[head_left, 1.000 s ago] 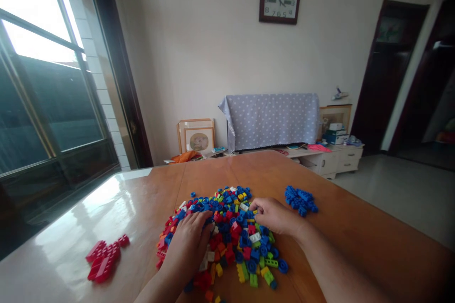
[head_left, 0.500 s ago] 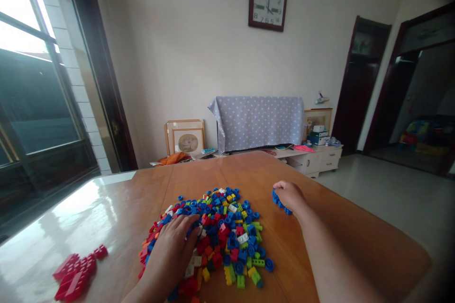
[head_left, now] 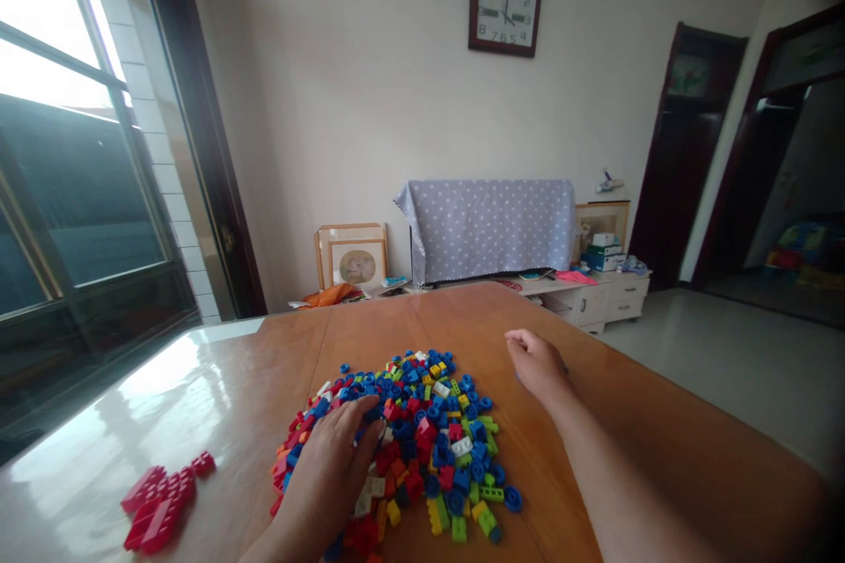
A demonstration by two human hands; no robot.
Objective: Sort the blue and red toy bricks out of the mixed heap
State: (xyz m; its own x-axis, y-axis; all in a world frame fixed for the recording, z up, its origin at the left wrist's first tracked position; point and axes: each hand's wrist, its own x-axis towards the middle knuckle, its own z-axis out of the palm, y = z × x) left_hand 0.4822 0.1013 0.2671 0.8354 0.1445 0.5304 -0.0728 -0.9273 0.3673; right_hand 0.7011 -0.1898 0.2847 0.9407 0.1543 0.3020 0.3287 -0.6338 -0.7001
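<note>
A heap of small toy building bricks (head_left: 422,449) in blue, red, green, yellow, orange and white lies on the wooden table. Over its left side rests my left hand (head_left: 336,453), palm down. Its fingers bend into the bricks, with the thumb held apart from them and bricks showing in the gap. To the right of the heap, my right hand (head_left: 538,362) is closed low at the tabletop. Only slivers of blue show at its edges, and whatever its fingers hold is hidden.
Joined red bricks (head_left: 162,501) lie at the table's left, and one blue piece (head_left: 344,368) sits just beyond the heap. Past the far edge of the table (head_left: 370,317) stand a low white cabinet (head_left: 591,303), a cloth-covered object (head_left: 488,229) and leaning picture frames (head_left: 356,259).
The row of blue pieces by my right hand is now almost wholly covered by that hand. My left hand stays over the heap. The view has shifted slightly left.
</note>
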